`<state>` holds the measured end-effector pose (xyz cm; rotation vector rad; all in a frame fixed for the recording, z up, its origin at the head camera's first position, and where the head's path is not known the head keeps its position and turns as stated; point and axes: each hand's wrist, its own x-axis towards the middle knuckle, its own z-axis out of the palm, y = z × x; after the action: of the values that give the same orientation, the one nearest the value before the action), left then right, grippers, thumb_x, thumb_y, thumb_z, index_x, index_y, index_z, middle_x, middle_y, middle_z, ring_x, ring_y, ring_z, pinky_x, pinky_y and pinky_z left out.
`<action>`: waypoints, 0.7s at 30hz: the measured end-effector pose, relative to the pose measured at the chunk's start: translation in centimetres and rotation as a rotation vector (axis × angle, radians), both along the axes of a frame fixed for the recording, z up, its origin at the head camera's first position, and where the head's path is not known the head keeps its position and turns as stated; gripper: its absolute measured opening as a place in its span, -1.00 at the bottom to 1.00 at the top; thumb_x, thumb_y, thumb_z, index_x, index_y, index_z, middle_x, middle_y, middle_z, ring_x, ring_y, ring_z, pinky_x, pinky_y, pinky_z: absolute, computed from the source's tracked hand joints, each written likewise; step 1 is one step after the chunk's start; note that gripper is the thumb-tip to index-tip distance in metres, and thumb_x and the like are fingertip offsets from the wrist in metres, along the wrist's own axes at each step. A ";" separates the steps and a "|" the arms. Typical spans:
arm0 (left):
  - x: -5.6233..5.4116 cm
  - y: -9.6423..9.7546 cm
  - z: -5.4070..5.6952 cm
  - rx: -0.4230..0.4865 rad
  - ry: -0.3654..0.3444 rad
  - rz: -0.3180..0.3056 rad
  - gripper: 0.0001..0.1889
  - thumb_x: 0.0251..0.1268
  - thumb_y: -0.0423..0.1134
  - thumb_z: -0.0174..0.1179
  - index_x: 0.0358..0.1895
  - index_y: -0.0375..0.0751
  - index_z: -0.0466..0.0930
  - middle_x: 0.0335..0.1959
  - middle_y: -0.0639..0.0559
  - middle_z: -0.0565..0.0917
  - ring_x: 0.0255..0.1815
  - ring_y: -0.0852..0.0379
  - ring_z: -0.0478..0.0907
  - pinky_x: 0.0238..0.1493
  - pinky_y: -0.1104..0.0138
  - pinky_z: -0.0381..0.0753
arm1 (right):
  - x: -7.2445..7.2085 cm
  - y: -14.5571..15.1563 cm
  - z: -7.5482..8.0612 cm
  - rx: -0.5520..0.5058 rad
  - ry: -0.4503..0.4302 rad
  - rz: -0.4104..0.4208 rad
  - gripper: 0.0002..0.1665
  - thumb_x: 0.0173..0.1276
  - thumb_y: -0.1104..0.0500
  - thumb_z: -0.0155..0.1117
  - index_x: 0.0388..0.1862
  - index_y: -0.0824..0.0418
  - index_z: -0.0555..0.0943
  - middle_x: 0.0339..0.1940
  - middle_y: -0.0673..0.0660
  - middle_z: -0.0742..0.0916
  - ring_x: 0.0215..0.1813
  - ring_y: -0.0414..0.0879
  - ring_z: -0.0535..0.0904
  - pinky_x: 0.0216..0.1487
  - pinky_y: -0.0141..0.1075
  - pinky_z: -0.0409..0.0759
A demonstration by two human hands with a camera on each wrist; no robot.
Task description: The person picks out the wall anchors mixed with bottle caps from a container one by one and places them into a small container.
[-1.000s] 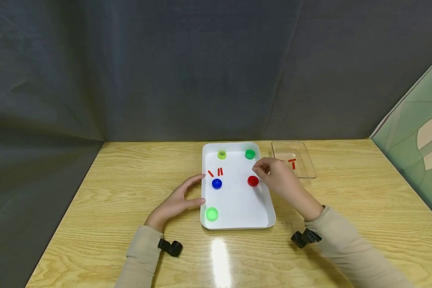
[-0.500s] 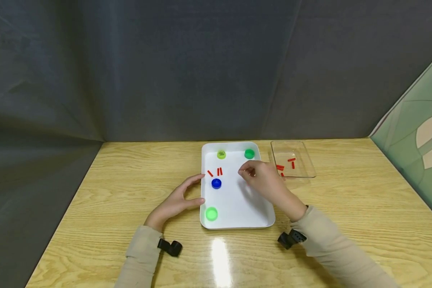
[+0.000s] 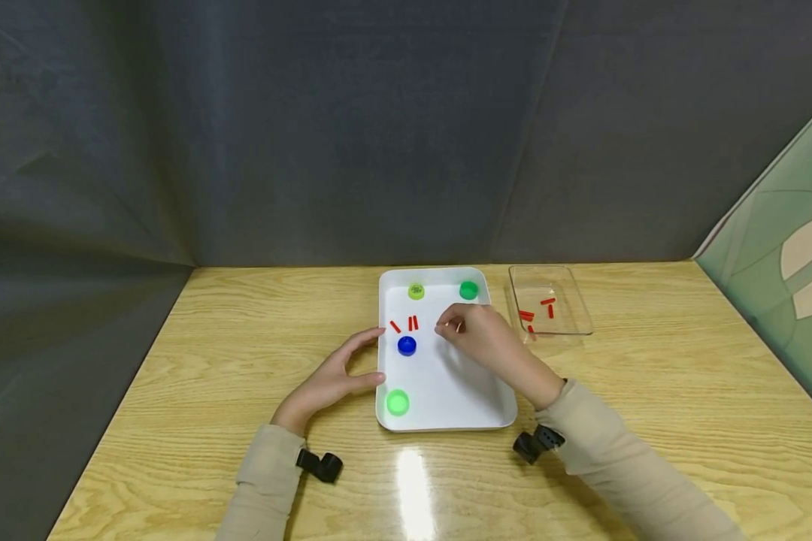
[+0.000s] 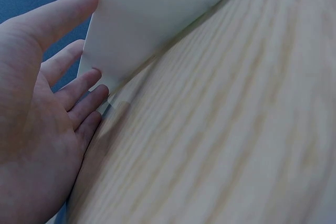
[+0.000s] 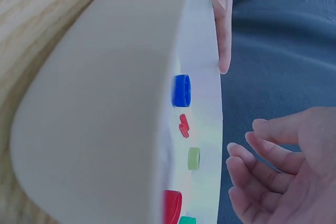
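Observation:
My left hand (image 3: pixel 328 379) rests against the left wall of a white tray (image 3: pixel 446 424), thumb and fingers spread and touching its side. Over the tray's middle hangs my right hand (image 3: pixel 483 334), its thumb and index finger brought together at the tips; I cannot tell whether something small is between them. Short red sticks (image 3: pixel 410 323) lie in the tray, left of those fingertips. Just below the sticks sits a blue bottle cap (image 3: pixel 407 346). A red cap (image 5: pixel 172 206) shows in the right wrist view; in the head view the right hand hides it.
Other caps sit toward the tray's corners: yellow-green (image 3: pixel 416 291), dark green (image 3: pixel 469 290) and light green (image 3: pixel 398 403). A clear shallow box (image 3: pixel 571 289) with several red sticks (image 3: pixel 548 301) stands right of the tray. A dark cloth (image 3: pixel 352 135) hangs behind the table.
My right hand has moved left from the tray's right edge to over its middle, now covering the red cap and uncovering more sticks in the clear box. The left hand has stayed put.

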<state>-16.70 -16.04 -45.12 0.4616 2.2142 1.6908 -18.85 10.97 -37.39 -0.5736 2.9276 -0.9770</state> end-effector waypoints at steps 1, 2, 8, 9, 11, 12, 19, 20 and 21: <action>0.0 0.0 0.0 -0.001 0.000 0.000 -0.22 0.23 -0.18 0.41 0.50 0.17 0.24 0.51 0.07 0.22 0.54 0.00 0.05 0.50 -0.08 -0.06 | -0.1 -0.1 0.1 0.009 -0.007 0.008 -0.91 0.35 0.23 0.36 -0.25 0.22 0.74 -0.45 0.02 0.70 -0.41 -0.14 0.52 -0.38 -0.30 0.51; 0.0 0.0 0.0 -0.002 -0.001 0.001 -0.22 0.23 -0.17 0.41 0.50 0.17 0.24 0.51 0.07 0.22 0.54 0.00 0.05 0.50 -0.08 -0.07 | -0.1 -0.1 0.1 0.018 -0.010 0.016 -0.91 0.35 0.22 0.36 -0.25 0.22 0.75 -0.44 0.01 0.70 -0.40 -0.15 0.53 -0.37 -0.30 0.52; -0.1 0.0 -0.1 -0.005 -0.005 0.002 -0.22 0.23 -0.16 0.41 0.50 0.17 0.24 0.51 0.07 0.22 0.54 0.00 0.05 0.50 -0.07 -0.04 | -0.7 -0.3 0.3 0.070 -0.029 0.056 -0.91 0.37 0.18 0.35 -0.26 0.17 0.75 -0.42 -0.01 0.71 -0.39 -0.16 0.54 -0.37 -0.31 0.51; -0.1 0.0 -0.1 -0.004 -0.005 0.001 -0.22 0.23 -0.16 0.41 0.50 0.17 0.24 0.51 0.06 0.22 0.53 -0.01 0.05 0.49 -0.07 -0.04 | -0.8 -0.3 0.4 0.077 -0.032 0.063 -0.90 0.38 0.17 0.35 -0.26 0.17 0.75 -0.42 -0.01 0.72 -0.40 -0.17 0.54 -0.37 -0.31 0.51; -0.1 0.0 -0.1 -0.002 -0.006 0.000 -0.22 0.23 -0.16 0.41 0.50 0.16 0.24 0.51 0.06 0.22 0.53 -0.01 0.06 0.49 -0.07 -0.02 | -1.0 -0.4 0.5 0.089 -0.033 0.082 -0.90 0.38 0.17 0.35 -0.26 0.18 0.75 -0.41 0.00 0.72 -0.41 -0.17 0.53 -0.38 -0.31 0.51; -0.1 0.0 -0.2 -0.001 -0.006 0.000 -0.22 0.23 -0.16 0.41 0.50 0.16 0.25 0.51 0.06 0.23 0.53 -0.01 0.06 0.49 -0.07 -0.02 | -1.1 -0.5 0.5 0.092 -0.032 0.092 -0.90 0.37 0.18 0.35 -0.26 0.18 0.75 -0.41 0.00 0.72 -0.41 -0.18 0.53 -0.39 -0.32 0.51; -0.1 0.0 -0.3 -0.005 -0.001 -0.001 -0.23 0.24 -0.16 0.40 0.50 0.15 0.24 0.51 0.05 0.23 0.53 -0.01 0.05 0.49 -0.06 -0.03 | -2.2 -0.6 0.5 0.098 -0.027 0.160 -0.94 0.36 0.21 0.36 -0.27 0.16 0.74 -0.40 0.00 0.71 -0.43 -0.19 0.53 -0.41 -0.33 0.50; -0.1 0.0 -0.3 -0.006 -0.001 -0.001 -0.23 0.24 -0.16 0.40 0.50 0.15 0.24 0.51 0.05 0.23 0.53 -0.01 0.05 0.49 -0.06 -0.02 | -2.4 -0.6 0.5 0.096 -0.036 0.168 -0.94 0.36 0.21 0.35 -0.27 0.16 0.74 -0.40 -0.01 0.71 -0.44 -0.19 0.52 -0.42 -0.33 0.49; -0.1 0.0 -0.3 -0.006 0.001 -0.001 -0.23 0.24 -0.17 0.40 0.50 0.15 0.24 0.51 0.05 0.23 0.53 -0.01 0.06 0.49 -0.06 -0.02 | -2.5 -0.7 0.5 0.094 -0.043 0.174 -0.94 0.36 0.22 0.36 -0.26 0.16 0.74 -0.40 -0.01 0.71 -0.44 -0.19 0.53 -0.43 -0.34 0.50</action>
<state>-16.84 -16.07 -45.44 0.4622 2.2182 1.6833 -21.38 10.31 -36.91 -0.7760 2.8102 -0.8182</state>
